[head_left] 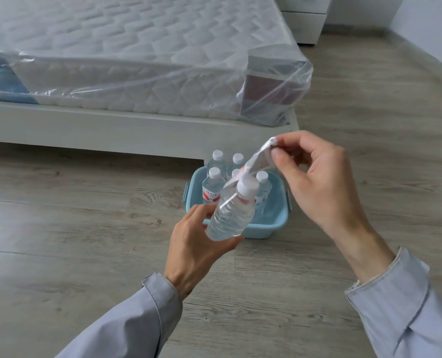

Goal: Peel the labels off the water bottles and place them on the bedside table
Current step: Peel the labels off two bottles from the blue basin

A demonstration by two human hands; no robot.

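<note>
My left hand (196, 244) grips a clear water bottle (231, 215) with a white cap, tilted toward the upper right. My right hand (315, 182) pinches one end of a red and white label (257, 161) and holds it stretched up away from the bottle's neck; its lower end still touches the bottle near the cap. Behind the bottle, a light blue basin (276, 218) on the floor holds several more capped bottles (212, 188), at least one with its red label on. The white bedside table (305, 21) stands at the top, past the bed.
A bed (137, 73) with a plastic-wrapped mattress fills the upper left; its white frame corner sits just behind the basin. Grey wood floor (72, 228) spreads around me, and a wall runs along the far right.
</note>
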